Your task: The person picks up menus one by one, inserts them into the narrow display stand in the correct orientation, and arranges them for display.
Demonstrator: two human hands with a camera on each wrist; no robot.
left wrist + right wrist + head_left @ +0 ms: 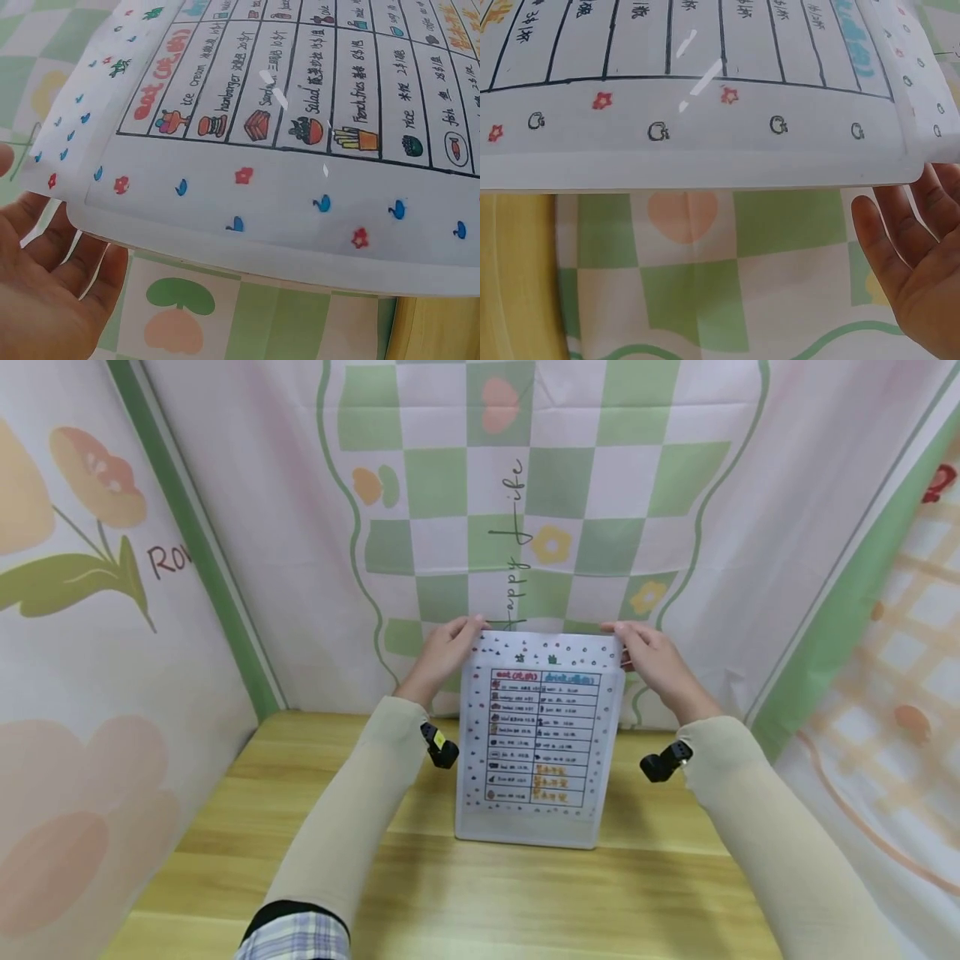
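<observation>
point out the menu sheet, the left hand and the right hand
menu sheet [542,739], head view, middle of the drawn table
left hand [444,653], head view, back of the hand at the sheet's top left corner
right hand [654,660], head view, back of the hand at the top right corner

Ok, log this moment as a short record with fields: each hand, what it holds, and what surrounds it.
left hand: holds the top left corner of the sheet
right hand: holds the top right corner of the sheet
sheet: hand-drawn menu chart in a clear sleeve, upright, bottom edge on the table
table: yellow wood
backdrop: green and white checked cloth with flowers
sleeves: beige, on both arms
</observation>
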